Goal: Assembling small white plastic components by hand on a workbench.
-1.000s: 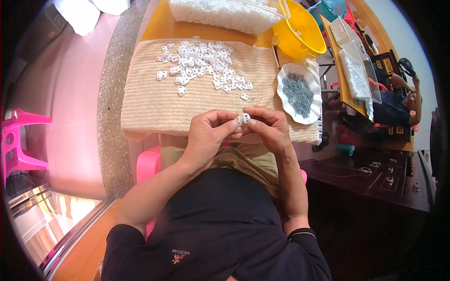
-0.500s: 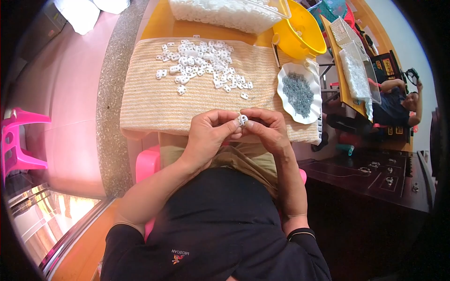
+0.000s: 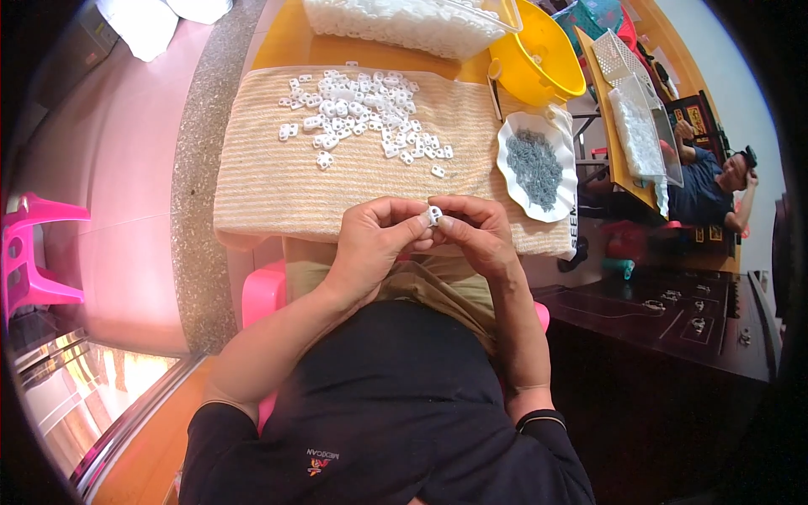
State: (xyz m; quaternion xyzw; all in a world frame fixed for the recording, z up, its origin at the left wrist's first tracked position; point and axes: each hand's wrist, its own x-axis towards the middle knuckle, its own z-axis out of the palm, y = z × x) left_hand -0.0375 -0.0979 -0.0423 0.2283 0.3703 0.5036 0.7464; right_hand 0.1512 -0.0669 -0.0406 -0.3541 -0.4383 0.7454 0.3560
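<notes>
A small white plastic piece with dark holes (image 3: 434,215) is pinched between the fingertips of both my hands, just past the near edge of the towel. My left hand (image 3: 379,238) grips it from the left with thumb and forefinger. From the other side my right hand (image 3: 481,233) closes on it the same way, other fingers curled under. Beyond them, a loose heap of similar white pieces (image 3: 358,105) covers the ribbed beige towel (image 3: 278,189). To the right, a white scalloped dish (image 3: 566,202) bears a pile of tiny dark grey parts (image 3: 536,172), too small to name.
A clear bin (image 3: 404,40) of white pieces and a yellow basin (image 3: 543,50) stand at the back, a small spoon (image 3: 495,80) beside them. Pink stool (image 3: 42,290) far left. At right, another person (image 3: 715,189) sits near a table (image 3: 619,143) with a clear tray.
My hands keep their hold on the white piece, which has turned slightly. The person at right has shifted, with one arm now lower and a hand at the head.
</notes>
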